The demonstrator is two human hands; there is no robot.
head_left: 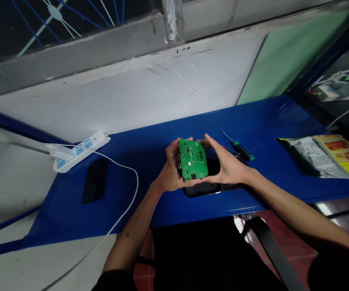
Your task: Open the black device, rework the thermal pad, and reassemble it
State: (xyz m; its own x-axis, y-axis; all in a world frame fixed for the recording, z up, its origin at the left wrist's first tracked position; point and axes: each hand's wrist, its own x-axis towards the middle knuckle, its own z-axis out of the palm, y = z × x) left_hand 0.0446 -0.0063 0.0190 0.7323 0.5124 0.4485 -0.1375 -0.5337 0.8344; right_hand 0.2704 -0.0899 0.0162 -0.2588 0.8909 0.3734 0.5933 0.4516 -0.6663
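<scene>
At the far left of the blue surface we have a white power strip with 1 white adapter plugged in, and a white cable looping down past the near edge. Just right of the strip lies a dark, flat phone-like slab. In the middle, above the surface, our 2 hands hold a green circuit board: our left hand grips its left side, fingers closed around it beside the dark sockets, while our right hand spans its right end in a wide curve, thumb at the lower corner and fingers at the upper. Below the board rests a black, shiny flat thing, partly hidden. Beyond our right hand lies a green-handled screwdriver, and farther right a silver-and-yellow packet.
</scene>
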